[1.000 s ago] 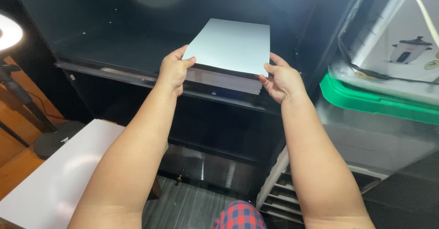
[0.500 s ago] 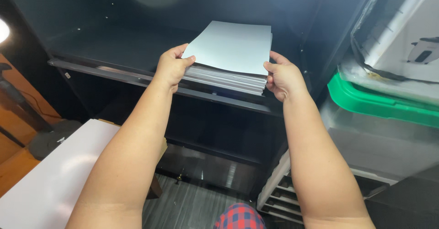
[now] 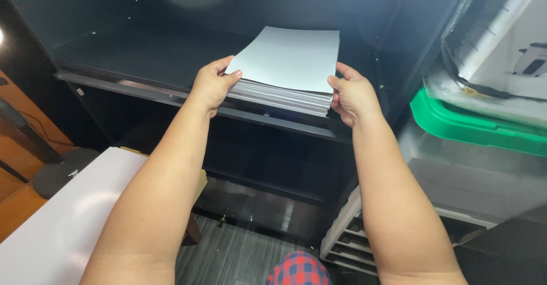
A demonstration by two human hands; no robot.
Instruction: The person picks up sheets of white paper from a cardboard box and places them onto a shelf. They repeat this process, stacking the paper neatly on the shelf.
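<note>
A thick stack of pale grey sheets [image 3: 290, 60] lies flat over the front edge of a dark cabinet shelf [image 3: 142, 88]. My left hand [image 3: 212, 84] grips the stack's near left corner, thumb on top. My right hand [image 3: 352, 94] clasps the near right corner. Both forearms reach up from the bottom of the view. The stack's far end rests inside the shelf opening.
A clear plastic bin with a green lid [image 3: 473, 128] stands at the right, with a white box [image 3: 513, 40] on it. A white tabletop [image 3: 62, 216] lies at the lower left. Lower drawers [image 3: 347, 245] and a dark floor [image 3: 239, 256] sit below the shelf.
The stack has been lowered from a tilted hold to lie flat on the shelf and pushed a little farther in. Both hands kept their grip on its near corners.
</note>
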